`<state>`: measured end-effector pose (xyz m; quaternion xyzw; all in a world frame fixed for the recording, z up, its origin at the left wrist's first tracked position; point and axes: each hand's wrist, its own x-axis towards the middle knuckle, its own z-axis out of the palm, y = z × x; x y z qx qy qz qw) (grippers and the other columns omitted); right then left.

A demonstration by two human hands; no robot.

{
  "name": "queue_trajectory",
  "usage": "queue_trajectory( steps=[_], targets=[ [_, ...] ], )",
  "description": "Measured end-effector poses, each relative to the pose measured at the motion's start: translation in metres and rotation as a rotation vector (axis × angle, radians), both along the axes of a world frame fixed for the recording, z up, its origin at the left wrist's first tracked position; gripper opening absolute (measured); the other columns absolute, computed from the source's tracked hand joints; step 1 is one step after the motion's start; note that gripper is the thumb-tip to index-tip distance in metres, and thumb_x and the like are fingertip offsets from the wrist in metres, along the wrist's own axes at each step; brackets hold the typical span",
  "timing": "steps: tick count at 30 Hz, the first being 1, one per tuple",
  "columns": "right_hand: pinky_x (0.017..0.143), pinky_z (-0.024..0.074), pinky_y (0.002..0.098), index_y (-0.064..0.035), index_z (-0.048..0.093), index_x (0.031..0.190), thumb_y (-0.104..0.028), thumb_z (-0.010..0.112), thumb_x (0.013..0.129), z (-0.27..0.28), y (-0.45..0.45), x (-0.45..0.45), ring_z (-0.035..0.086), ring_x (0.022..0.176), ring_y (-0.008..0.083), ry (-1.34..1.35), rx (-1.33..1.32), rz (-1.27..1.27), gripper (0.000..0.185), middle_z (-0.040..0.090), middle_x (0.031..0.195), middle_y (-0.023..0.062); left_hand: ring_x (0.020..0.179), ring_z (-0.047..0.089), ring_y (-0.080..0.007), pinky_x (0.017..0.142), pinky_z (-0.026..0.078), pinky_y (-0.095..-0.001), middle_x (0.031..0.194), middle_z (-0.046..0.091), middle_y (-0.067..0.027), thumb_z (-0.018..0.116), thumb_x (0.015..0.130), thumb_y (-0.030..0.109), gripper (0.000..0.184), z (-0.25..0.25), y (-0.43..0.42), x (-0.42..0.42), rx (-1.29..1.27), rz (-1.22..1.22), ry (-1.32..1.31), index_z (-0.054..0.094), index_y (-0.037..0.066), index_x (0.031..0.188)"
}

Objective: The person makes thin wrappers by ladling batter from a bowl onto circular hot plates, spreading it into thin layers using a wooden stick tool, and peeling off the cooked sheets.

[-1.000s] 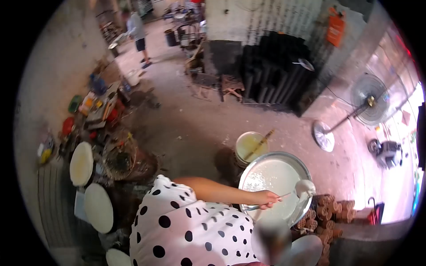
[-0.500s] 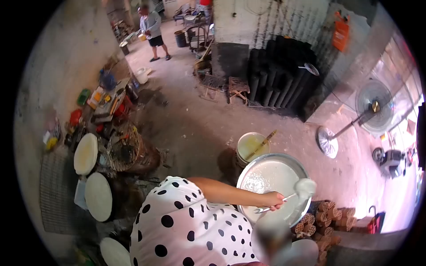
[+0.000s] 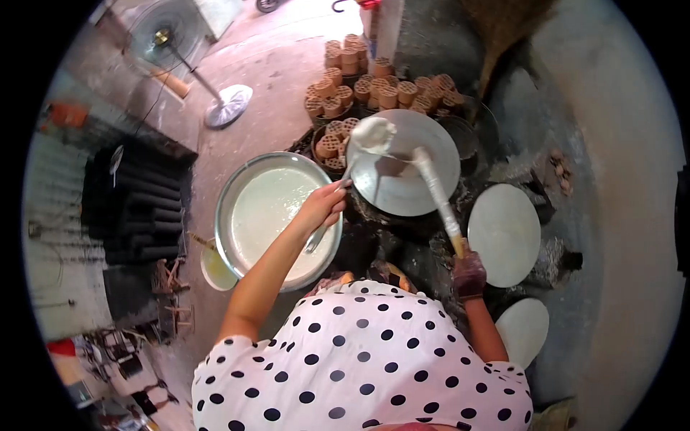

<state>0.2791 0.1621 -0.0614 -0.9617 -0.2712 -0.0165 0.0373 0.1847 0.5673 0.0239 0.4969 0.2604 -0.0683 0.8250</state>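
Observation:
My left hand [image 3: 322,207] is closed around the handle of a ladle [image 3: 373,136]. White batter coats the ladle's bowl, which is over the far left edge of a round metal griddle [image 3: 422,133]. Below that hand stands a wide metal basin [image 3: 220,224] of white batter [image 3: 269,208]. My right hand [image 3: 469,274], in a dark glove, grips a wooden-handled stick [image 3: 435,188] whose long upper part is white. Its tip is over the griddle. I cannot tell whether it touches.
Pale round lids or discs [image 3: 504,235] lie to the right. Clay-coloured perforated cylinders [image 3: 407,92] stack behind the griddle. A bucket [image 3: 214,269] sits left of the basin. A standing fan [image 3: 228,106], dark cylinders [image 3: 136,208] and a broom [image 3: 496,50] are farther off.
My view has turned right. My left hand has carried the ladle from above the basin to the griddle's edge. My right hand and its stick have come into view.

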Motion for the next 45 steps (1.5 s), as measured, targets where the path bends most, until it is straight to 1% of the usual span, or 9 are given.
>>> queue_trajectory(
  steps=[4, 6, 11, 14, 16, 22, 28, 36, 45],
  targets=[
    [0.071, 0.0519, 0.0399, -0.0065, 0.054, 0.125, -0.016, 0.065, 0.081, 0.026, -0.013, 0.030, 0.061, 0.079, 0.0341, -0.186, 0.277, -0.018, 0.046, 0.062, 0.101, 0.0142, 0.040, 0.031, -0.0040, 0.037, 0.024, -0.0182, 0.060, 0.037, 0.0060, 0.041, 0.099, 0.015, 0.023, -0.037, -0.042, 0.121, -0.351, -0.154, 0.123, 0.053, 0.007, 0.118],
    [0.074, 0.0519, 0.0401, -0.0126, 0.055, 0.126, -0.020, 0.065, 0.082, 0.031, -0.006, 0.046, 0.062, 0.083, 0.0348, -0.109, 0.430, -0.118, 0.046, 0.062, 0.106, 0.0143, 0.041, 0.033, -0.0048, 0.037, 0.027, -0.0203, 0.061, 0.039, 0.0055, 0.043, 0.098, 0.014, 0.022, -0.037, -0.067, 0.158, -0.144, -0.251, 0.117, 0.053, 0.008, 0.116],
    [0.078, 0.0503, 0.0443, -0.0196, 0.055, 0.127, -0.032, 0.057, 0.086, 0.027, -0.016, 0.074, 0.062, 0.091, 0.0333, 0.226, 0.036, -0.306, 0.043, 0.062, 0.107, 0.0142, 0.043, 0.041, -0.0096, 0.040, 0.034, -0.0258, 0.063, 0.048, 0.0017, 0.046, 0.095, 0.015, 0.013, -0.076, -0.102, 0.218, 0.079, -0.336, 0.139, 0.054, 0.009, 0.104],
    [0.080, 0.0497, 0.0454, -0.0159, 0.055, 0.127, -0.031, 0.057, 0.085, -0.007, -0.020, 0.074, 0.062, 0.093, 0.0344, -0.013, 0.292, -0.190, 0.044, 0.062, 0.113, 0.0153, 0.045, 0.048, -0.0147, 0.041, 0.039, -0.0292, 0.062, 0.053, -0.0028, 0.049, 0.091, 0.015, 0.019, -0.103, -0.101, 0.224, 0.158, -0.306, 0.114, 0.056, 0.005, 0.106],
    [0.081, 0.0496, 0.0454, -0.0141, 0.055, 0.126, -0.031, 0.059, 0.084, -0.030, -0.007, 0.076, 0.062, 0.094, 0.0349, 0.074, 0.304, -0.248, 0.045, 0.061, 0.114, 0.0156, 0.054, 0.059, -0.0253, 0.051, 0.047, -0.0367, 0.067, 0.061, -0.0121, 0.051, 0.087, 0.017, 0.032, -0.113, -0.100, 0.224, 0.707, -0.353, 0.009, 0.057, 0.003, 0.115],
    [0.087, 0.0478, 0.0437, -0.0092, 0.056, 0.125, -0.027, 0.061, 0.084, -0.045, 0.005, 0.038, 0.060, 0.101, 0.0384, 0.042, 0.662, -0.240, 0.045, 0.061, 0.115, 0.0190, 0.060, 0.062, -0.0319, 0.058, 0.048, -0.0434, 0.070, 0.062, -0.0167, 0.050, 0.085, 0.018, 0.043, -0.101, -0.076, 0.211, 1.469, -0.348, -0.218, 0.055, 0.010, 0.127],
    [0.088, 0.0473, 0.0408, -0.0088, 0.060, 0.119, -0.025, 0.059, 0.084, -0.094, 0.105, 0.074, 0.060, 0.102, 0.0350, 0.292, 0.502, -0.579, 0.039, 0.063, 0.110, 0.0196, 0.085, 0.062, -0.0341, 0.071, 0.049, -0.0423, 0.092, 0.062, -0.0143, 0.059, 0.081, 0.015, 0.052, -0.097, -0.056, 0.203, 1.666, -0.405, -0.160, 0.050, 0.019, 0.132],
    [0.091, 0.0463, 0.0379, -0.0060, 0.060, 0.120, -0.025, 0.058, 0.083, -0.101, 0.107, 0.026, 0.060, 0.104, 0.0333, 0.299, 0.925, -0.641, 0.041, 0.063, 0.112, 0.0194, 0.090, 0.059, -0.0312, 0.077, 0.047, -0.0365, 0.095, 0.058, -0.0159, 0.060, 0.083, 0.007, 0.046, -0.076, 0.002, 0.154, 1.468, 0.342, -0.287, 0.054, 0.013, 0.129],
    [0.088, 0.0468, 0.0347, -0.0068, 0.059, 0.123, -0.025, 0.061, 0.083, -0.088, 0.151, 0.070, 0.063, 0.101, 0.0256, 0.535, 1.180, -0.731, 0.044, 0.066, 0.111, 0.0159, 0.077, 0.048, -0.0111, 0.067, 0.043, -0.0251, 0.093, 0.052, -0.0027, 0.053, 0.095, 0.016, 0.036, 0.057, 0.084, 0.086, 1.279, 0.900, -0.494, 0.052, 0.004, 0.129]
  ],
)
